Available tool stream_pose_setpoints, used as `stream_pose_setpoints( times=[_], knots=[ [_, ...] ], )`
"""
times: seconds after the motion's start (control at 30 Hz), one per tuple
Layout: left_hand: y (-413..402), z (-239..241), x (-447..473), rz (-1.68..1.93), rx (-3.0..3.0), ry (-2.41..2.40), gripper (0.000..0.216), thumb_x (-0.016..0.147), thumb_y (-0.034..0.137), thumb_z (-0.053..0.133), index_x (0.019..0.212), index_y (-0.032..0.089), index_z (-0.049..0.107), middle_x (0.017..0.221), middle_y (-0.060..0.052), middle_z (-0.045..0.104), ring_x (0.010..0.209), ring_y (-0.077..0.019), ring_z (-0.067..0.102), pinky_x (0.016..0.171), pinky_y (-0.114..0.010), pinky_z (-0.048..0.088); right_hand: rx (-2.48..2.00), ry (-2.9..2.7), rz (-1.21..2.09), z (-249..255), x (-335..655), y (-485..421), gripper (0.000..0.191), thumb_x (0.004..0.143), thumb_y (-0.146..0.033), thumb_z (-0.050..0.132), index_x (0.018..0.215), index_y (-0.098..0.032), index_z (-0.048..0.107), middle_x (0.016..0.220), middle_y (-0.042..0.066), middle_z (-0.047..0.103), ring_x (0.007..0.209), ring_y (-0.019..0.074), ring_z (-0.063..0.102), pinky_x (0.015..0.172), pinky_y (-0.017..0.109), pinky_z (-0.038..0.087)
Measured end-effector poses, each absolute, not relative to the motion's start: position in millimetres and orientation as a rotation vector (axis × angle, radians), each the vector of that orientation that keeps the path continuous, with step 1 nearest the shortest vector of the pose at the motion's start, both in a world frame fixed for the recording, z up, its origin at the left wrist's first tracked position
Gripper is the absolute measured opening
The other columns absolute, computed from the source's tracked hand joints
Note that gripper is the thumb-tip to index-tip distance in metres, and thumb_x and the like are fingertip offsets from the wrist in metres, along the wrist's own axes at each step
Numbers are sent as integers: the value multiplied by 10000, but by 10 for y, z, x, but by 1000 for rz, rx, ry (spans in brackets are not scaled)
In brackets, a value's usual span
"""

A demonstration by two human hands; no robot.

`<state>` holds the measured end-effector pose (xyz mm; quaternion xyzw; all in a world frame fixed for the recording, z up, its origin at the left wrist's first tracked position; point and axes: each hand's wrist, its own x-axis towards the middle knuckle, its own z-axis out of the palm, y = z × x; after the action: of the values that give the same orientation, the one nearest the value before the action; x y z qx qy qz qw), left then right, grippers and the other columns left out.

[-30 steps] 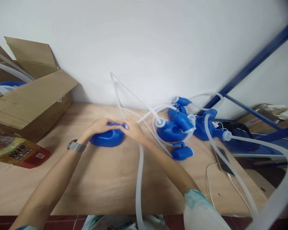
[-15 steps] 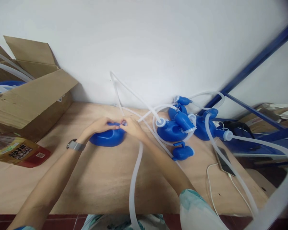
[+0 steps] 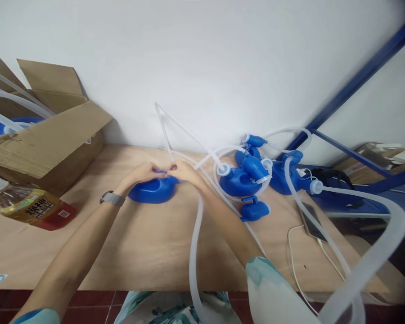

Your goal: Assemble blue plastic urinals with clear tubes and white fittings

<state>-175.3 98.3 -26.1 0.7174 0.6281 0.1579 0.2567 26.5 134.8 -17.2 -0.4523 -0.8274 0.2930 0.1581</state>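
A blue plastic container (image 3: 151, 191) lies on the wooden table (image 3: 145, 247) near the middle. My left hand (image 3: 142, 173) rests over its top, fingers curled round its neck. My right hand (image 3: 185, 173) is closed just to the right, pinching at the same neck, with a translucent white hose (image 3: 195, 238) running down from it off the table's front edge. The fingertips of both hands meet above the container.
A pile of several blue containers with hoses (image 3: 248, 177) lies at the right against the wall. An open cardboard box (image 3: 50, 139) stands at the left, a bottle (image 3: 30, 207) lies in front of it. A phone with cable (image 3: 311, 225) and a blue metal frame (image 3: 351, 85) are at the right.
The camera shifted slightly. Both hands stayed at the container's neck, moving a little closer together; the hose hanging from my right hand swung a bit.
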Motion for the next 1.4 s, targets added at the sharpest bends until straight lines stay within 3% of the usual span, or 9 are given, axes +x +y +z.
stream_pose_setpoints(
  times=[0.27,0.47,0.6,0.73,0.83,0.93,1.17,1.27,1.4],
  knots=[
    [1009,-260,-1974,393,2009,1646,624,689,806,726,643,189,648,605,8,594,622,-165,527,592,-268,357,-961,-2282,933,36,1418,558,499,1029,-498,612,1479,-281,617,1454,75,680,1326,254,649,1162,429,481],
    [1296,38,-2785,186,1956,1741,597,629,652,845,947,151,778,943,-13,796,877,-190,654,774,-202,476,-1667,-2395,389,-687,3209,-24,484,990,-512,609,1436,-331,667,1465,134,658,1432,410,548,1174,631,447],
    [1454,323,-3086,208,1879,2095,562,542,519,931,916,138,756,801,-15,749,875,-212,632,798,-224,485,-1854,-2384,-24,-1296,3809,-45,602,969,-487,621,1548,-336,555,1622,176,489,1554,452,389,1162,675,441],
    [1445,359,-3041,333,1753,2452,445,741,446,816,1023,112,732,870,-66,715,982,-271,614,952,-368,504,-1695,-2436,-247,-1478,3811,106,565,949,-409,662,1505,-343,591,1670,135,432,1614,456,254,1217,718,346],
    [1359,279,-2901,461,1670,2562,447,825,356,688,1179,83,705,1057,-126,731,1000,-274,625,963,-413,531,-1600,-2466,-289,-1415,3708,244,554,930,-339,681,1480,-325,616,1482,156,601,1509,420,441,1239,707,317],
    [1230,276,-2753,596,1671,2576,506,864,355,600,1284,81,673,1255,-167,705,1049,-279,646,987,-424,543,-1545,-2463,-238,-1274,3619,300,555,887,-377,751,1423,-265,660,1309,173,679,1375,397,567,1234,676,353],
    [394,233,-1945,845,1882,1879,630,897,682,532,1283,216,707,1179,-89,784,1095,-317,724,1028,-430,566,-1332,-2273,429,-602,3010,-43,719,919,-514,741,1561,-296,501,1552,139,594,1472,354,539,1209,552,469],
    [-93,-99,-1382,750,1940,1344,833,888,630,679,1637,410,388,1513,-86,635,1298,-317,674,1018,-449,608,-1131,-2186,646,-354,2457,-143,812,887,-534,792,1600,-331,461,1588,118,568,1456,356,558,1222,555,453],
    [-383,-482,-846,715,2029,1134,1205,754,542,885,1649,620,82,1735,1,350,1511,-355,487,1197,-540,498,-978,-2029,908,-308,1758,-106,880,829,-555,844,1597,-352,464,1536,109,612,1395,356,603,1161,545,507]
  ],
)
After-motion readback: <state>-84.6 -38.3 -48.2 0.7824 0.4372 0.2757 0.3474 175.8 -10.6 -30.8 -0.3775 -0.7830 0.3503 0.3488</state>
